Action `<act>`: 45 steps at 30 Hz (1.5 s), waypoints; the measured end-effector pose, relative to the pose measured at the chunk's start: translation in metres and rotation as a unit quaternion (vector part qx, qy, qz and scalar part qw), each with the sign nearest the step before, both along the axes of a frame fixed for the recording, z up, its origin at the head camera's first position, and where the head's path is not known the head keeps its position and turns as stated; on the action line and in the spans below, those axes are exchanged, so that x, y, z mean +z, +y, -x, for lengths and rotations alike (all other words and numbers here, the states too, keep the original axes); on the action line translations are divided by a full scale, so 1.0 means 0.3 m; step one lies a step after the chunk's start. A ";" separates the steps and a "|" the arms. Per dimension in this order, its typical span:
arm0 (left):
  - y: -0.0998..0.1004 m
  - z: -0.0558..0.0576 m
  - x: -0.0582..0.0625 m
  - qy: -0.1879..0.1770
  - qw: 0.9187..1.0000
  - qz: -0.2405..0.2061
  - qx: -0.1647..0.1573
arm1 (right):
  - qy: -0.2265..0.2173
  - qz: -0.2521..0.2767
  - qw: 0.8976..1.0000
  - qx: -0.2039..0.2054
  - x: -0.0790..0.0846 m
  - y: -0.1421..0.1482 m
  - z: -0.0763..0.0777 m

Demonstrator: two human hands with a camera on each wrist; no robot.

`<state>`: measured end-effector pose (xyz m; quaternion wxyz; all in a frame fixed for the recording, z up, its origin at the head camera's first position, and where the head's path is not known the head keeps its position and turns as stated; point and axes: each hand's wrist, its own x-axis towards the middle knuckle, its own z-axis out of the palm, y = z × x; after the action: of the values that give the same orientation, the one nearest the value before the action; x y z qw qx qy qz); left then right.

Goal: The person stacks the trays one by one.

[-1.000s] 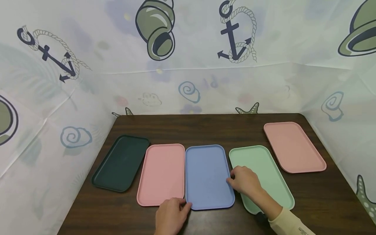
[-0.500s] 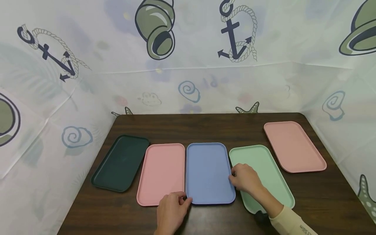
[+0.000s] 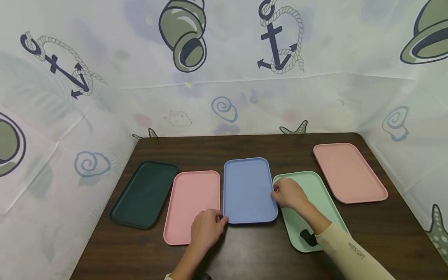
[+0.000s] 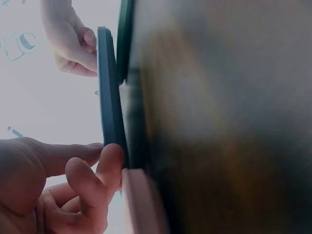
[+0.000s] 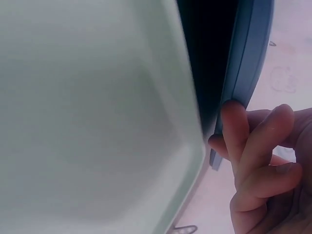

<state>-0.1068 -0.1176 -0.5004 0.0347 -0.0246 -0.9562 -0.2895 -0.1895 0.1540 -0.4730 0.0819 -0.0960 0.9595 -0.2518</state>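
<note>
A blue tray (image 3: 250, 194) is in the middle of the row in the head view, slightly raised off the table as the wrist views show. My left hand (image 3: 207, 229) pinches its near left corner, thumb on top and a fingertip at the rim. On its right edge my right hand (image 3: 289, 194) pinches the rim between thumb and fingers. In the left wrist view the left hand (image 4: 73, 190) is by the blue tray's edge (image 4: 111, 92). The right wrist view has the right hand (image 5: 268, 165) gripping the blue tray's rim (image 5: 248, 53), beside the light green tray (image 5: 97, 117).
On the dark wooden table (image 3: 252, 256), a pink tray (image 3: 192, 202) lies left of the blue one, then a dark green tray (image 3: 144, 194). To the right lie a light green tray (image 3: 315, 186), partly under the right arm, and another pink tray (image 3: 350, 173). Patterned cloth (image 3: 224, 58) surrounds the table.
The blue tray has moved away from the table's front edge, towards the back, with both hands holding it. The other trays stay where they were.
</note>
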 end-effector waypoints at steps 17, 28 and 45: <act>-0.006 0.155 0.034 -0.017 0.999 0.037 -0.003 | -0.037 -0.022 0.999 -0.008 -0.007 -0.027 0.147; 0.017 0.176 0.023 0.006 0.997 0.072 -0.004 | -0.051 -0.067 0.996 -0.013 -0.002 -0.051 0.164; 0.032 0.123 -0.003 0.032 0.996 0.076 0.012 | -0.012 -0.050 0.999 -0.008 0.003 -0.062 0.091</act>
<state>-0.1436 -0.1079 -0.5014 0.0666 -0.0249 -0.9742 -0.2143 -0.2168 0.1354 -0.4722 0.0962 -0.0809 0.9706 -0.2055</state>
